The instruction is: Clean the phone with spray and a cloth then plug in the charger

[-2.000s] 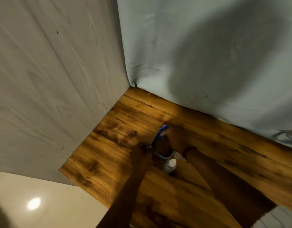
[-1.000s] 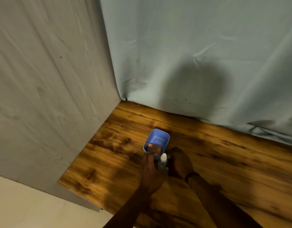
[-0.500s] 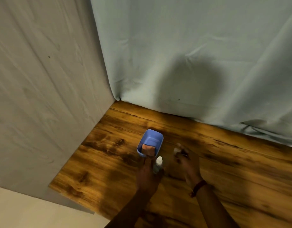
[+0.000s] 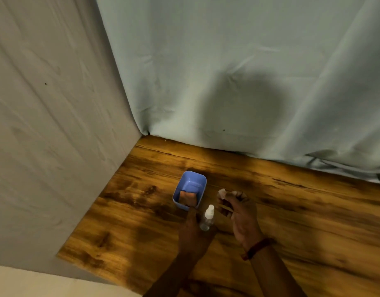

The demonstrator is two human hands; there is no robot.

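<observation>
A small clear spray bottle [image 4: 207, 219] with a white nozzle stands upright in the grip of my left hand [image 4: 192, 232], just in front of a blue plastic tub [image 4: 203, 181]. An orange-brown folded cloth or pad [image 4: 187, 198] lies in the tub's near end; my left forefinger reaches toward it. To the right of the bottle, my right hand [image 4: 243, 217] is raised, pinching a small clear cap [image 4: 223, 193] at its fingertips. No phone or charger is in sight.
The wooden tabletop [image 4: 302, 221] ends at a grey panel [image 4: 52, 146] on the left. A pale green cloth backdrop [image 4: 238, 71] hangs behind, its folds resting on the far right of the table. The table's near-left edge drops to a pale floor.
My right hand has come off the top of the bottle with the clear cap and moved right and up. My left hand keeps hold of the bottle by the tub.
</observation>
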